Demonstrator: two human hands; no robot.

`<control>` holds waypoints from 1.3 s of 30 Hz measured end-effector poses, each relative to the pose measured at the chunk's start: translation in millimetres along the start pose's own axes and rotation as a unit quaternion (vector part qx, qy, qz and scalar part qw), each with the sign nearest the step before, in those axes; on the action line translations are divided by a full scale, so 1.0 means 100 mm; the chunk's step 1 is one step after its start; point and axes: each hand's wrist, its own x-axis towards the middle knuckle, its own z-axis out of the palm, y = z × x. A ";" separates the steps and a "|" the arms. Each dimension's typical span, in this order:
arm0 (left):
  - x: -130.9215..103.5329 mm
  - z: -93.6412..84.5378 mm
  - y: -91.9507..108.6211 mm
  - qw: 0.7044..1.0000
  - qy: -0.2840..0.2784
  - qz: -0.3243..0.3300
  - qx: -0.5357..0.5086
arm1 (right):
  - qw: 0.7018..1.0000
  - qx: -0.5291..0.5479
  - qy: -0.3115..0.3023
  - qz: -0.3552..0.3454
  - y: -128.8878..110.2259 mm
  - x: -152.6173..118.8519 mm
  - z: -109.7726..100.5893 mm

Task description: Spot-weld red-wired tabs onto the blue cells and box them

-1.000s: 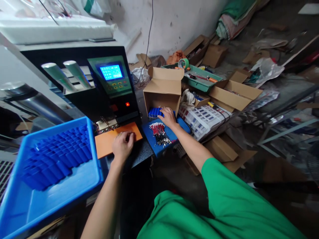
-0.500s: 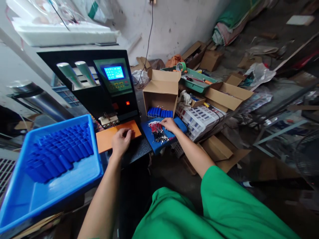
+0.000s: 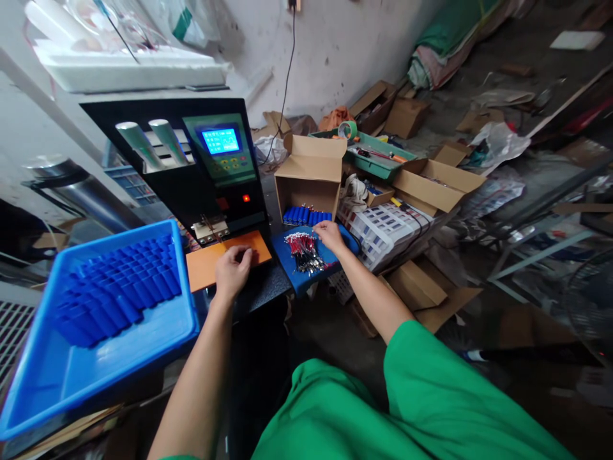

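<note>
My left hand (image 3: 232,268) rests over the orange board (image 3: 201,267) at the foot of the black spot welder (image 3: 167,198). Its fingers are curled, and whatever they hold is hidden from me. At the upper right edge of a bundle of red and black wire leads (image 3: 304,251), my right hand (image 3: 330,235) has thumb and fingertips pinched together. Anything between those tips is too small to make out. The leads lie on a blue pad (image 3: 287,271), their white ends pointing away from me.
On the left, a blue bin (image 3: 105,377) holds rows of blue-wrapped battery cells (image 3: 129,281). An open cardboard box (image 3: 309,167) with more blue cells stands behind the leads. Further right are a white plastic basket (image 3: 378,233), a green tool tray (image 3: 383,165) and a cardboard box (image 3: 438,185).
My right hand has shifted slightly away from me, off the white ends of the leads. My left hand stays in place over the orange board.
</note>
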 end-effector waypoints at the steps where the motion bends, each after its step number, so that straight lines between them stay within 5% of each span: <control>1: 0.00 0.00 0.00 1.000 -0.001 0.000 -0.005 | 1.000 0.022 0.014 -0.006 -0.06 0.02 -0.03; 9: 0.01 -0.03 0.07 1.000 0.008 -0.005 -0.011 | 0.984 0.163 0.018 -0.070 -0.51 0.07 -0.05; 17: -0.16 -0.07 0.23 0.989 0.011 0.009 -0.145 | 0.964 0.253 -0.027 -0.071 -0.91 -0.27 0.29; 22: -0.38 -0.02 0.47 0.993 0.041 0.063 -0.093 | 0.952 0.295 -0.075 -0.033 -1.09 -0.60 0.61; 28: -0.50 -0.09 0.47 0.997 0.059 0.042 -0.035 | 0.938 0.326 -0.116 0.021 -1.14 -0.82 0.93; 33: -0.60 -0.22 0.34 0.971 0.081 -0.041 -0.219 | 0.938 0.315 -0.148 0.015 -1.06 -0.94 1.04; 39: -0.71 -0.35 0.25 0.945 0.033 -0.100 -0.309 | 0.912 0.276 -0.303 -0.022 -1.03 -1.21 1.14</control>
